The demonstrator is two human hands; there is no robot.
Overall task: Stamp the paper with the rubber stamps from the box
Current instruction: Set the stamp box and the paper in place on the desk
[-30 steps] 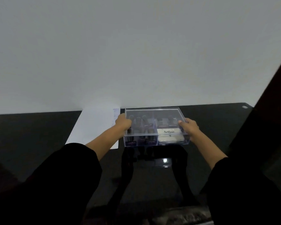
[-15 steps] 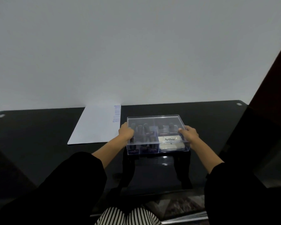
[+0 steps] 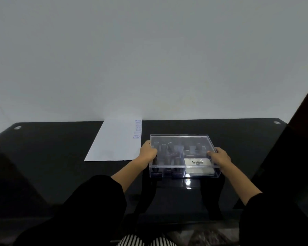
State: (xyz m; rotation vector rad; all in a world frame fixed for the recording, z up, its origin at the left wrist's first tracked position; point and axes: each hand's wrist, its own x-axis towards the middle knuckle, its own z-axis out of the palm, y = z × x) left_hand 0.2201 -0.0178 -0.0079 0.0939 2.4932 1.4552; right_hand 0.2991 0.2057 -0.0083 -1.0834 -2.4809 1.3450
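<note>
A clear box with its lid on sits at the middle of a black glass table, a little right of centre and toward the near edge. Whether its base rests on the glass or hangs just above it cannot be told. The left hand is clamped on the box's left wall with its fingers curled round the edge. The right hand grips the right wall the same way, thumb up at the lid. Through the plastic show dark stamps standing upright in the left and far compartments, and in the near right one a white ink pad marked Artline. The paper lies flat just left of the box, reaching to the far edge of the table, with blue prints down its far right margin. Its near right corner is close beside the left hand. Both arms wear black sleeves.
</note>
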